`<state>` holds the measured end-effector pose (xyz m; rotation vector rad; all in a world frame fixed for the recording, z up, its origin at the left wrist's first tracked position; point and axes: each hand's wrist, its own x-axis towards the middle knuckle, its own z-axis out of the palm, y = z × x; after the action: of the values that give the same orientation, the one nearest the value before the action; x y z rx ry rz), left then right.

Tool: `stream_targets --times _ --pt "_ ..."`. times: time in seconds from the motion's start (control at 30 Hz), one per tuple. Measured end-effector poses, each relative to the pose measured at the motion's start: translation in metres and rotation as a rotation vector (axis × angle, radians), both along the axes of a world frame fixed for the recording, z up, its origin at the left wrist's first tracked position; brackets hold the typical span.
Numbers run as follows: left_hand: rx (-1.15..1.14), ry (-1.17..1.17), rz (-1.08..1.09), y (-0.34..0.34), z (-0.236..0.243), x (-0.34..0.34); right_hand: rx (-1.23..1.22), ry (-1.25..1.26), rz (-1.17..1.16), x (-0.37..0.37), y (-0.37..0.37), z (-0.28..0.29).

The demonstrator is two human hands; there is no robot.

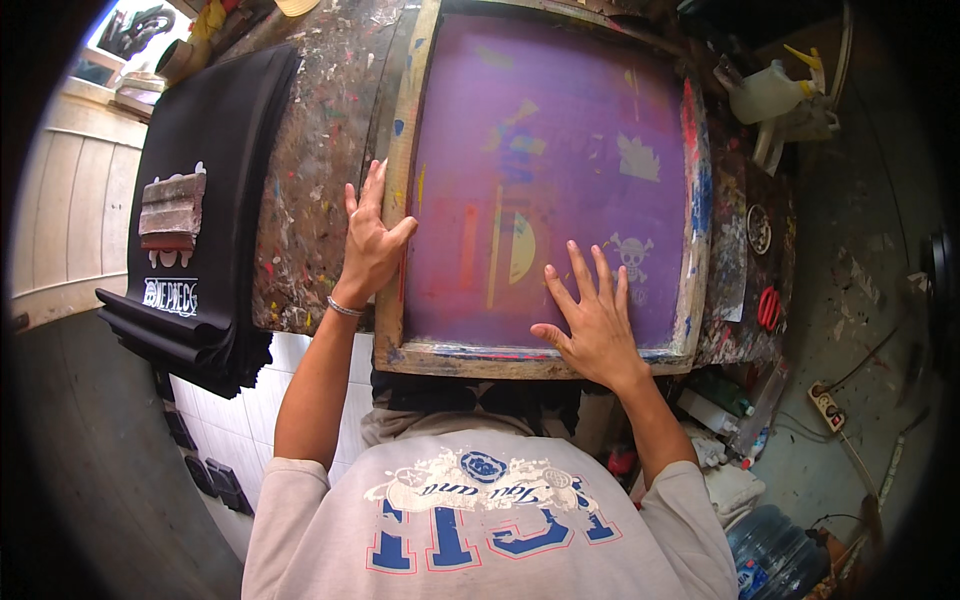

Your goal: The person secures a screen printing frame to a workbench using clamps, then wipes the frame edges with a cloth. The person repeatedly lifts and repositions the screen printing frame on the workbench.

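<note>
A screen-printing frame [397, 150] with worn wooden sides and purple mesh lies on the paint-stained table [315, 120] in front of me. Pale stencil shapes show in the mesh, among them a skull with crossed bones. My left hand [376, 245] rests along the frame's left side, fingers stretched away from me and the thumb over the wood. Spread flat over the mesh near its lower right part is my right hand [595, 325], holding nothing. What lies under the frame is hidden.
At the left, a stack of black cloth [225, 150] hangs over the table edge; a worn brownish block [172, 212] lies on its white print. Red-handled scissors [768, 308], a spray bottle [770, 92] and a round container [759, 229] sit right. A power strip [827, 407] lies lower right.
</note>
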<state>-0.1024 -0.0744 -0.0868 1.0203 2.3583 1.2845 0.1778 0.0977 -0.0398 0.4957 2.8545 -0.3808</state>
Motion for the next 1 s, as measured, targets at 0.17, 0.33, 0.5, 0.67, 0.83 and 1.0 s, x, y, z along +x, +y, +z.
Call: stream_targets --times 0.17,0.33,0.5,0.67,0.83,1.0 --pt "-0.001 0.008 0.008 -0.001 0.000 0.000 0.043 0.022 0.008 -0.004 0.004 0.002" --pt "-0.034 0.005 0.018 -0.005 0.006 0.001 0.006 0.008 -0.002 -0.013 -0.001 0.011" --pt "-0.022 0.025 -0.015 -0.003 -0.007 0.001 -0.005 -0.054 -0.022 -0.014 -0.005 0.019" --pt "-0.032 0.040 -0.010 -0.012 -0.006 -0.001 -0.030 -0.041 -0.023 -0.017 -0.011 0.015" --pt "-0.022 0.069 -0.012 -0.005 -0.003 -0.007 -0.032 -0.031 -0.031 -0.016 -0.010 0.010" --pt "-0.016 0.054 -0.009 -0.004 -0.003 -0.003 -0.013 -0.019 -0.010 -0.010 -0.002 0.005"
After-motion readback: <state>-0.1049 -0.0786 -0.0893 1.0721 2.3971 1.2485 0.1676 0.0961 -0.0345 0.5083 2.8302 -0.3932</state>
